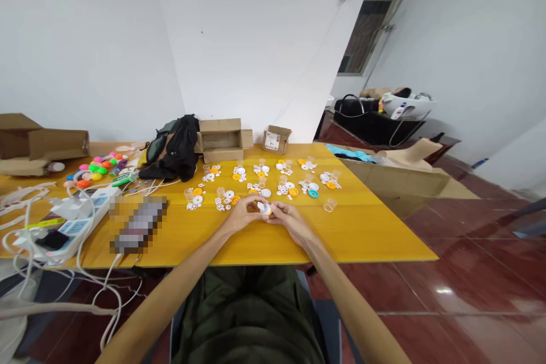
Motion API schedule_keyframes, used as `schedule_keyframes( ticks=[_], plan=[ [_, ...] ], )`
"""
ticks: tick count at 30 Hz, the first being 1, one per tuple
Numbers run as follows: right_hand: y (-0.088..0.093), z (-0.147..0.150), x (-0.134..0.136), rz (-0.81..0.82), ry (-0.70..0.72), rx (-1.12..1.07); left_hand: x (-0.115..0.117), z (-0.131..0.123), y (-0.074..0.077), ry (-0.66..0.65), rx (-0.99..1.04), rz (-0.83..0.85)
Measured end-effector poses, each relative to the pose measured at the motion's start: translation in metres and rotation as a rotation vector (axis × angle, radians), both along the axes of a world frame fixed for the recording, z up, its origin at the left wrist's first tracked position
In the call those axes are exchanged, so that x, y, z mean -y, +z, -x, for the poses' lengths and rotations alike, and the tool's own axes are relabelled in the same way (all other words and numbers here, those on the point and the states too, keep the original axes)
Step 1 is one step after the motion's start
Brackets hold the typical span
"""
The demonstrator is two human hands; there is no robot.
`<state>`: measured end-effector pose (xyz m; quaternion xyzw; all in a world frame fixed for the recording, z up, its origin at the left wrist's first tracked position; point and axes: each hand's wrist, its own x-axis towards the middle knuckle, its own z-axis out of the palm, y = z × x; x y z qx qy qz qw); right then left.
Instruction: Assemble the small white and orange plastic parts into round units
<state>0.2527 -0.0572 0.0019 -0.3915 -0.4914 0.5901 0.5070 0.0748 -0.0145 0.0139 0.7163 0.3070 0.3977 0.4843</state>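
Note:
My left hand (242,213) and my right hand (286,217) meet over the yellow table (362,227), fingers pinched together on a small white and yellow plastic part (265,209). Just beyond them lie several small white, yellow and teal plastic pieces (281,182) in little groups, with small clear cups (329,205) among them. Both forearms reach in from the near edge.
Two open cardboard boxes (220,140) and a black bag (177,148) stand at the table's back. A white power strip (79,222) with tangled cables, coloured balls (96,169) and a blurred flat object (139,223) lie at the left. A large box (401,173) sits right of the table.

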Motion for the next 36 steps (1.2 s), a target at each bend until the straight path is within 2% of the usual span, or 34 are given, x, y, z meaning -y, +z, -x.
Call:
schedule_keyframes(
  ticks=[9,17,22,27,36],
  plan=[
    [0.006,0.006,0.001,0.049,0.026,0.078,0.003,0.001,0.002,-0.033,0.03,0.012],
    [0.001,0.01,-0.007,0.109,0.016,0.172,0.004,0.0,0.002,-0.08,0.058,0.063],
    [0.002,0.009,-0.004,0.09,-0.04,0.099,0.002,-0.001,0.0,-0.06,0.074,0.096],
    [0.007,0.005,0.003,0.012,0.016,0.019,-0.001,0.0,-0.002,0.027,0.091,0.077],
    [0.008,0.005,0.002,-0.014,0.043,0.0,-0.001,0.002,0.0,-0.001,0.091,0.054]
  ],
)
